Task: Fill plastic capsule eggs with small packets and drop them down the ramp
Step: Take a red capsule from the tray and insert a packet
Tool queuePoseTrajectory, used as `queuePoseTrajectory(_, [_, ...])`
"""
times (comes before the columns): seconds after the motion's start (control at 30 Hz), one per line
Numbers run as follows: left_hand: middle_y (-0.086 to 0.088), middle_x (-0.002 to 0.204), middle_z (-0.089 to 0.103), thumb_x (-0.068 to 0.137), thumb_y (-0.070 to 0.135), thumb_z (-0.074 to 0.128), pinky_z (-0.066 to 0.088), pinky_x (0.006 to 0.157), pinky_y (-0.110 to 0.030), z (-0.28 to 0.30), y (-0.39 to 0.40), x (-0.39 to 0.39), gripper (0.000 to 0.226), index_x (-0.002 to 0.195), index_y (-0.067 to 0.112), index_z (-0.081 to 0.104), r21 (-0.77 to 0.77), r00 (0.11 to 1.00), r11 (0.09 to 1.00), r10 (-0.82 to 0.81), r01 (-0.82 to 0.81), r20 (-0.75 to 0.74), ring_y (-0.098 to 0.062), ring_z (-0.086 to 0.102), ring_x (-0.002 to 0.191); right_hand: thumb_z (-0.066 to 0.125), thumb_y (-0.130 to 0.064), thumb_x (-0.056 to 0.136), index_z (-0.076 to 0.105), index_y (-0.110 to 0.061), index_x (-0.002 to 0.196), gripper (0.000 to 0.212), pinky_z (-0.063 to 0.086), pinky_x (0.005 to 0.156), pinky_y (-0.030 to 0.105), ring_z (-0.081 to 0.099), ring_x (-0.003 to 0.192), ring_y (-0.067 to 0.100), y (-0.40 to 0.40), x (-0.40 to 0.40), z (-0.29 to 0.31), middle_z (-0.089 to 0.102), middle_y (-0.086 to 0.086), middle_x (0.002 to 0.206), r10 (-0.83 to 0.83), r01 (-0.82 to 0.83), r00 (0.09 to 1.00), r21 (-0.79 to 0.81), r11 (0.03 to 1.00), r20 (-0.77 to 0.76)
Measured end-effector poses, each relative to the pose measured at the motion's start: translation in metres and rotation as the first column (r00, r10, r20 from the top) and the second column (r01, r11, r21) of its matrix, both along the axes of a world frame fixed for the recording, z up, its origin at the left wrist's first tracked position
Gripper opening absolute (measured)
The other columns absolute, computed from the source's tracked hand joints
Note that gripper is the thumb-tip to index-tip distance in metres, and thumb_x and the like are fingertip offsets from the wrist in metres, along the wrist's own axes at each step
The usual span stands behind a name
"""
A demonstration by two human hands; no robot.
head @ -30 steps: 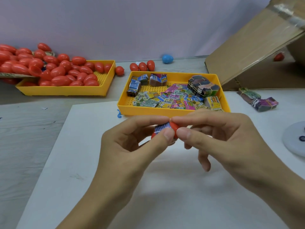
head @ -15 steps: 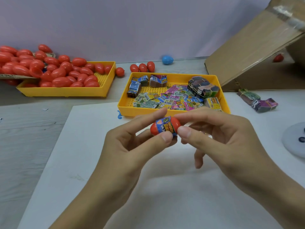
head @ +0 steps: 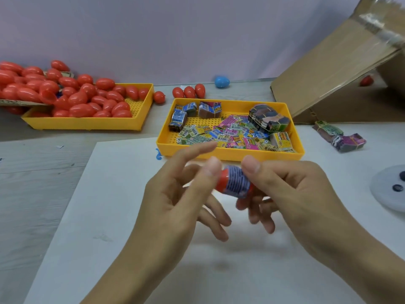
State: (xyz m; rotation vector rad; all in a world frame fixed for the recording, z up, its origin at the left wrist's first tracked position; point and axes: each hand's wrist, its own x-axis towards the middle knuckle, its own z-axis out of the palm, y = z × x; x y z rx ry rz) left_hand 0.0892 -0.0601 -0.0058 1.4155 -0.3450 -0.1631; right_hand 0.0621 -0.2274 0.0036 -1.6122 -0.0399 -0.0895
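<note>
From my seat, the capsule egg [head: 234, 183] sits in mid-air just in front of the packet tray [head: 230, 153], a printed packet [head: 237, 182] wrapped round its middle between the two red ends. My right hand [head: 291, 194] grips it, thumb on top and fingers curled under; my left hand [head: 175, 194] has its fingers loosely spread, with only the thumb touching the egg's near end. I judge the egg light, hard-shelled and smooth, so likely to squirt out if pinched on the rounded tips; holding across the middle looks safer. The packet looks thin and pliable, easily creased. The cardboard ramp [head: 333, 69] rises beyond the tray, to its right.
</note>
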Motion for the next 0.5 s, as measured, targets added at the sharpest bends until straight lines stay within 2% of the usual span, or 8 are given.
queuePoseTrajectory(0.07, [-0.008, 0.094, 0.069, 0.076, 0.031, 0.074, 0.057, 0.050, -0.035, -0.001, 0.001, -0.003, 0.039, 0.115, 0.030, 0.072, 0.011, 0.994, 0.997, -0.078, 0.077, 0.078, -0.030, 0.068, 0.065, 0.063, -0.066, 0.077, 0.071, -0.015, 0.059, 0.055, 0.035, 0.033, 0.020, 0.052, 0.038, 0.014, 0.002, 0.000, 0.000, 0.063, 0.007, 0.052, -0.031, 0.032, 0.993, 0.009, 0.999, -0.115])
queuePoseTrajectory(0.17, [-0.012, 0.086, 0.072, 0.073, 0.025, 0.078, 0.058, 0.052, -0.032, 0.000, -0.001, -0.003, 0.028, 0.100, 0.018, 0.078, -0.001, 0.993, 0.998, -0.061, 0.062, 0.098, -0.026, 0.068, 0.065, 0.057, -0.073, 0.073, 0.068, -0.015, 0.053, 0.062, 0.032, 0.034, 0.018, 0.045, 0.034, 0.014, 0.005, 0.000, 0.002, 0.059, 0.008, 0.046, -0.072, 0.073, 0.977, -0.004, 0.997, -0.203])
queuePoseTrajectory(0.23, [-0.013, 0.074, 0.072, 0.072, 0.031, 0.076, 0.054, 0.045, -0.031, 0.003, -0.001, -0.002, 0.022, 0.086, 0.013, 0.079, -0.044, 0.999, 0.999, -0.012, 0.014, 0.041, -0.025, 0.066, 0.057, 0.061, -0.075, 0.077, 0.070, -0.018, 0.059, 0.060, 0.036, 0.037, 0.015, 0.048, 0.038, 0.011, 0.003, -0.002, 0.003, 0.061, 0.005, 0.052, -0.112, 0.108, 0.990, -0.054, 0.993, -0.081])
queuePoseTrajectory(0.3, [-0.014, 0.063, 0.067, 0.072, 0.038, 0.074, 0.049, 0.039, -0.028, 0.004, 0.001, 0.000, 0.030, 0.074, 0.008, 0.076, -0.079, 0.999, 0.997, 0.020, -0.023, -0.037, -0.026, 0.063, 0.048, 0.070, -0.065, 0.072, 0.075, -0.030, 0.081, 0.037, 0.042, 0.043, 0.016, 0.057, 0.049, 0.008, -0.002, -0.004, 0.006, 0.069, -0.003, 0.071, -0.088, 0.102, 0.987, -0.105, 0.989, 0.133])
queuePoseTrajectory(0.37, [-0.015, 0.053, 0.062, 0.071, 0.049, 0.072, 0.044, 0.035, -0.025, 0.007, 0.001, -0.001, 0.045, 0.067, 0.004, 0.072, -0.074, 0.994, 0.996, 0.036, -0.043, -0.102, -0.027, 0.057, 0.039, 0.079, -0.055, 0.069, 0.071, -0.041, 0.108, 0.043, 0.048, 0.046, 0.022, 0.067, 0.067, 0.014, -0.005, -0.008, 0.010, 0.071, -0.008, 0.096, 0.020, 0.037, 0.968, -0.219, 0.975, 0.252])
queuePoseTrajectory(0.4, [-0.015, 0.050, 0.060, 0.071, 0.054, 0.072, 0.042, 0.034, -0.024, 0.008, 0.001, -0.001, 0.051, 0.065, 0.004, 0.070, -0.064, 0.991, 0.997, 0.037, -0.045, -0.126, -0.027, 0.055, 0.036, 0.080, -0.048, 0.070, 0.069, -0.043, 0.115, 0.047, 0.050, 0.048, 0.023, 0.069, 0.073, 0.016, -0.005, -0.010, 0.011, 0.071, -0.009, 0.102, 0.063, 0.017, 0.959, -0.276, 0.961, 0.277])
queuePoseTrajectory(0.5, [-0.018, 0.049, 0.058, 0.075, 0.071, 0.069, 0.036, 0.031, -0.019, 0.010, 0.000, 0.000, 0.064, 0.057, 0.010, 0.069, -0.023, 0.975, 0.999, 0.023, -0.029, -0.220, -0.026, 0.052, 0.031, 0.079, -0.042, 0.070, 0.072, -0.039, 0.110, 0.041, 0.052, 0.048, 0.022, 0.071, 0.071, 0.015, 0.001, -0.013, 0.012, 0.075, -0.010, 0.089, 0.040, 0.038, 0.965, -0.287, 0.957, 0.260])
